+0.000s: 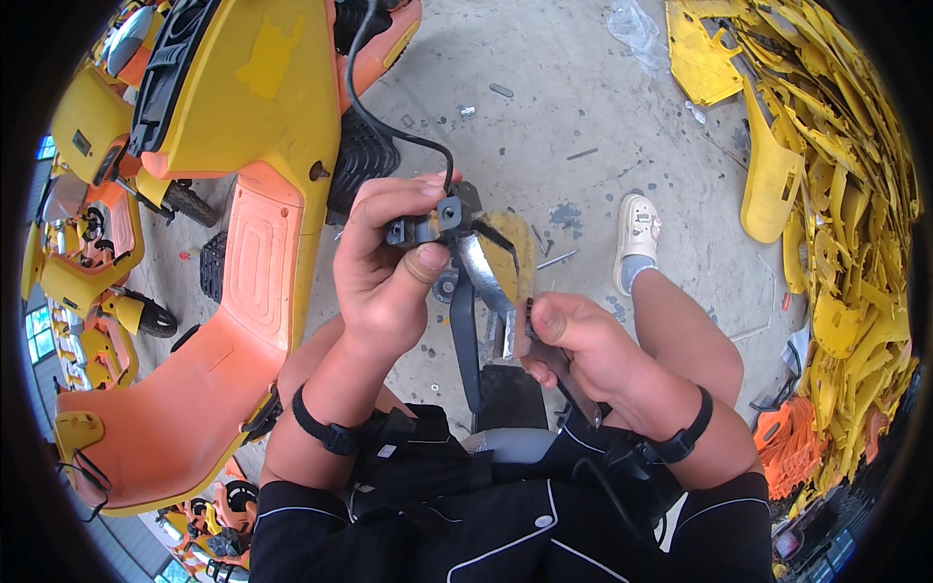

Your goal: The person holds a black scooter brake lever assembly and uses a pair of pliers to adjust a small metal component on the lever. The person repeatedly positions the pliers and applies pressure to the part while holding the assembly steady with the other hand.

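Observation:
My left hand (389, 262) is closed around the clamp end of a dark brake lever assembly (449, 216), thumb pressed on its near side. A black cable (403, 134) runs from it up past my fingers. Its long dark lever (466, 350) points down toward my lap, and a shiny curved metal arm (484, 272) slants toward my right hand. My right hand (593, 345) grips a metal tool that looks like an adjustable wrench (575, 389). The tool's bright jaw end meets the tip of the curved arm; whether it clamps it, I cannot tell.
To my left stands a yellow and orange scooter body (262, 243), with more scooters (97, 301) beyond. A tall heap of yellow plastic panels (846, 194) rises at right, beside orange pieces (787, 447). Small scraps and a clear plastic bag (637, 34) lie on the concrete floor (544, 126).

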A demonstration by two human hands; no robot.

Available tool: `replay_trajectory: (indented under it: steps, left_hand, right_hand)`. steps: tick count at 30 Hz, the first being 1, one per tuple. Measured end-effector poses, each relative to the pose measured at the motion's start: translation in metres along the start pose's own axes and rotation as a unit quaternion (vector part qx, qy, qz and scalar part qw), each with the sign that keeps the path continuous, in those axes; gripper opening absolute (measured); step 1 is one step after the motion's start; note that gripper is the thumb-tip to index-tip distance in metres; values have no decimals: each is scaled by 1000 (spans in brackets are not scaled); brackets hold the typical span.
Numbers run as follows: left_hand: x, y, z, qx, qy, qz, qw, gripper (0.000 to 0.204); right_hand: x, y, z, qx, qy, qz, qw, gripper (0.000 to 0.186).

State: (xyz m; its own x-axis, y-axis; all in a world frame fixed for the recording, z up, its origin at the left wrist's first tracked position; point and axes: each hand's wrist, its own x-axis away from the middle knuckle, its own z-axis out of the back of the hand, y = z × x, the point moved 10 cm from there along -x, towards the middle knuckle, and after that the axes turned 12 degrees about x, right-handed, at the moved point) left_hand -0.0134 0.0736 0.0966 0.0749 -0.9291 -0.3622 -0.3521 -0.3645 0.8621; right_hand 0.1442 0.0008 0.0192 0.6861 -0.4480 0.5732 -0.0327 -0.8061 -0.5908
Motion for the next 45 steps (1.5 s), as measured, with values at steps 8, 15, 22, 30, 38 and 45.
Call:
replay_trajectory:
  steps: [8,15,22,30,38,45]
  left_hand:
    - [6,-10,6,60,-10,89,994,36]
    - [29,-30,10,199,85,292,932,36]
    - [58,-44,1,277,86,467,835,35]
    - [32,-26,17,185,51,311,931,41]
    - [15,-1,27,61,25,95,993,36]
    - [14,3,27,58,35,71,995,35]
  right_hand:
    - [-8,-13,18,98,15,24,995,57]
    - [-17,-36,39,271,-1,34,962,48]
    - [-17,-59,63,365,-9,70,928,47]
    - [-25,-26,34,217,-68,47,973,43]
    - [-26,-1,-2,56,-118,46,990,45]
    - [-23,1,-12,37,-104,59,992,45]
